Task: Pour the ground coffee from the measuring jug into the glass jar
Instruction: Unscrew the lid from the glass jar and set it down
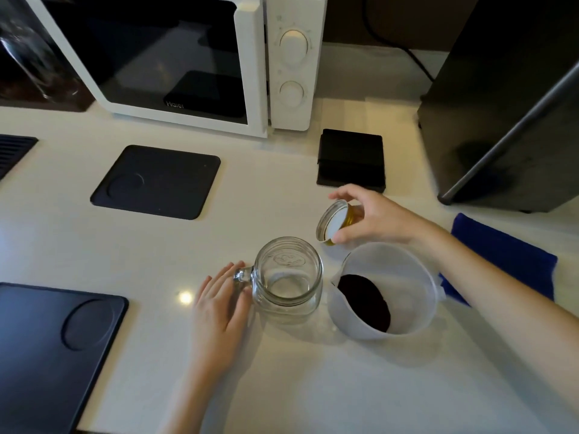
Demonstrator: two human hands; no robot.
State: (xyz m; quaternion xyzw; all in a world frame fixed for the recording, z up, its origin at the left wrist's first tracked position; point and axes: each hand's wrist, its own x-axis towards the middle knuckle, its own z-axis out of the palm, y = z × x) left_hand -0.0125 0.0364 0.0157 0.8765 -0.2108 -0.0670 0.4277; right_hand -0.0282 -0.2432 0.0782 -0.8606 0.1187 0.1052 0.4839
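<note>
Jar (289, 280): clear glass, glossy, embossed mark on wall, glass handle. Jug (387, 291): translucent white plastic, matt, smooth. Coffee (365, 302): dark, fine-grained, dull. Lid (332, 221): gold-toned metal rim, pale smooth inner face, slight sheen. Counter (282, 195): off-white, smooth, polished; shows a light glint. Mats (156, 181): black, matt, rubbery look. Cloth (504, 255): blue, soft-textured fabric. Microwave (175, 57): white glossy casing, dark reflective door.
</note>
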